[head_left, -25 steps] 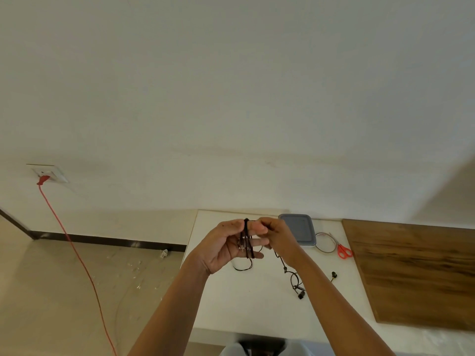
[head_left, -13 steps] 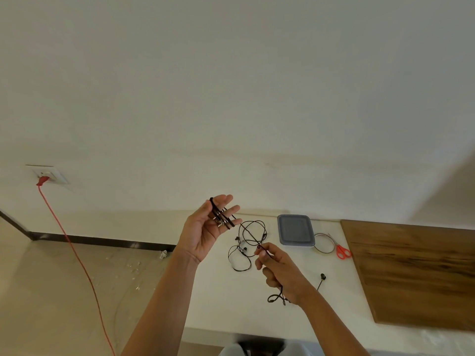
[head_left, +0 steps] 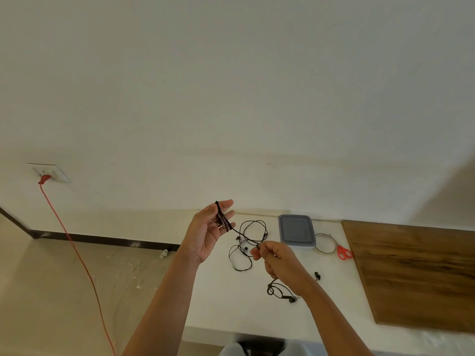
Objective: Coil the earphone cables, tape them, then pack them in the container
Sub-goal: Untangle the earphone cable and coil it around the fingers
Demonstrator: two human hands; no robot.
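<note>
My left hand point(head_left: 205, 233) is raised over the white table's point(head_left: 218, 299) left end, fingers spread nearly straight. A black earphone cable point(head_left: 223, 218) is wound in several turns around them. From that coil the cable runs down right to my right hand point(head_left: 279, 260), which pinches it between thumb and forefinger. The rest of that cable hangs under my right wrist and ends in a small loop with earbuds point(head_left: 281, 294) on the table. A second black earphone point(head_left: 248, 242) lies loose on the table between my hands. The grey lidded container point(head_left: 296, 230) stands behind it.
A clear tape roll point(head_left: 325, 243) and red-handled scissors point(head_left: 344, 252) lie right of the container. A wooden board point(head_left: 416, 273) covers the table's right part. A red cord point(head_left: 77, 255) runs from a wall socket point(head_left: 50, 172) down across the floor at left.
My hands, together on the coil a second ago, have parted. The left rose and opened its fingers with the coil around them; the right dropped lower right, drawing cable out.
</note>
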